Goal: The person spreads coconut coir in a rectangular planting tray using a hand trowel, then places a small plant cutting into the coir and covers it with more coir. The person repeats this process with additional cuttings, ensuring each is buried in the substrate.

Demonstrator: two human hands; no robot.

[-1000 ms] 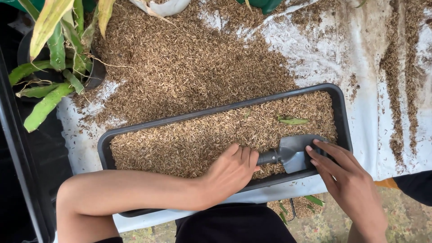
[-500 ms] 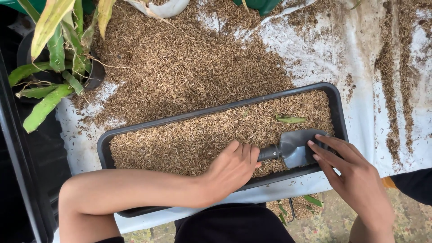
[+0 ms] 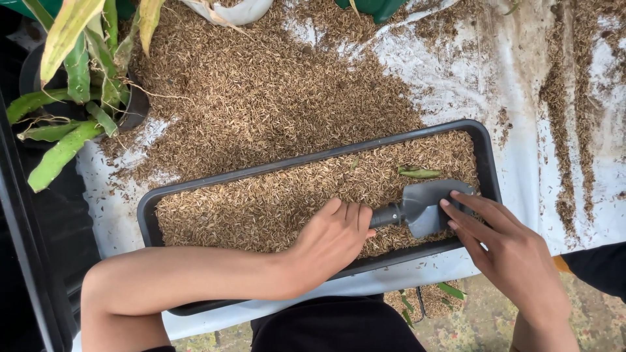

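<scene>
A long black tray (image 3: 488, 155) lies filled with brown rice husks (image 3: 274, 202). My left hand (image 3: 329, 241) reaches in from the left and is closed around the handle of a small grey trowel (image 3: 424, 205), whose blade rests on the husks at the tray's right end. My right hand (image 3: 505, 244) lies flat with its fingers apart, the fingertips touching the blade's right edge. A green leaf scrap (image 3: 417, 173) sits on the husks just beyond the blade.
More husks (image 3: 261, 91) are heaped on a white sheet (image 3: 528, 143) behind the tray. A potted plant (image 3: 78, 78) with long green leaves stands at the far left. A white pot (image 3: 235, 10) and a green container (image 3: 372, 6) sit at the top edge.
The trowel and both hands have shifted slightly up and left over the husks. My right fingertips stay on the blade.
</scene>
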